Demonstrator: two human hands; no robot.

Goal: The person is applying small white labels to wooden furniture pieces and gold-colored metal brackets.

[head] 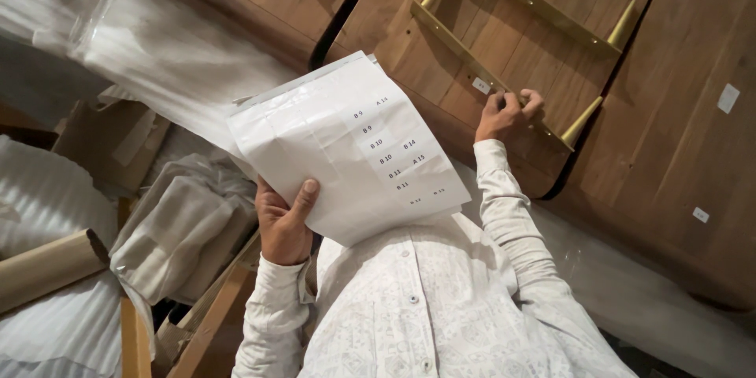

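White papers (pixel 346 142) are gripped at their lower edge by the left hand (pixel 283 224), thumb on top. Right hand (pixel 508 114), up beside them, closes its fingers on a brass rail (pixel 488 71) of the wooden panel (pixel 669 110).

Clothing: white long-sleeved button-up shirt (pixel 425 307) with a faint grey all-over print and small pale buttons down the front placket. Sleeve cuffs reach both wrists. Both hands bare, no rings or watch visible.

The papers (pixel 346 142) hide the left hand's (pixel 285 224) fingers and part of the wooden panel (pixel 504 39) behind, the cardboard tube (pixel 47 268) runs off the left edge, and the panel's small white stickers (pixel 728 98) are too small to tell.
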